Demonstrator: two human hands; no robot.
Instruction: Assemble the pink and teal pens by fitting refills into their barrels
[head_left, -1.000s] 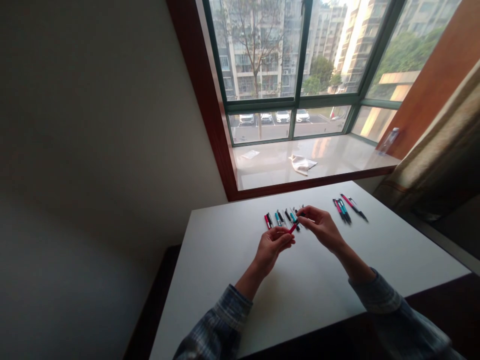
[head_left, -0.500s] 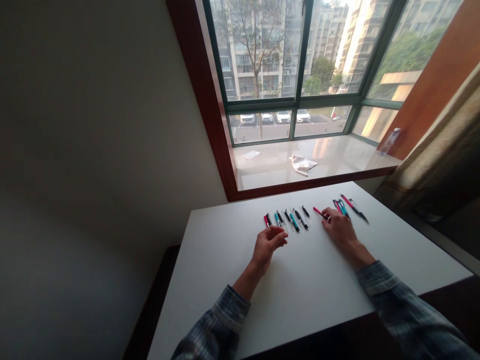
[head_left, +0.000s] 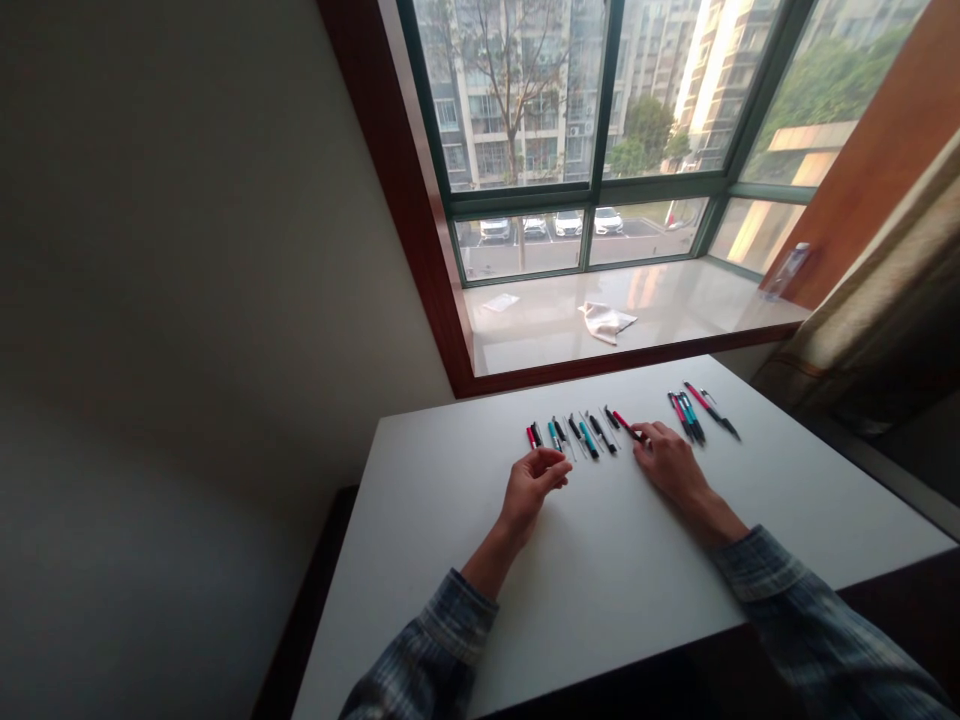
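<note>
A red pen piece with a dark end (head_left: pixel 624 424) is in the fingers of my right hand (head_left: pixel 670 462), at the right end of a row of pen parts. In that row lie black and teal barrels, such as a teal barrel (head_left: pixel 589 440), with thin refills between them. A red piece (head_left: pixel 532 437) lies at the row's left end. My left hand (head_left: pixel 531 487) hovers just below the row, thumb and fingers pinched together. Whatever may be between them is too small to make out.
Several pens (head_left: pixel 687 417) in red and teal lie at the right of the white table (head_left: pixel 600 580), beside a longer red and black pen (head_left: pixel 705 405). On the window sill are a crumpled cloth (head_left: pixel 606 322) and a clear bottle (head_left: pixel 789 270).
My right hand has moved left, away from the pens on the right, bringing the red piece up to the row's end. My left hand has barely moved.
</note>
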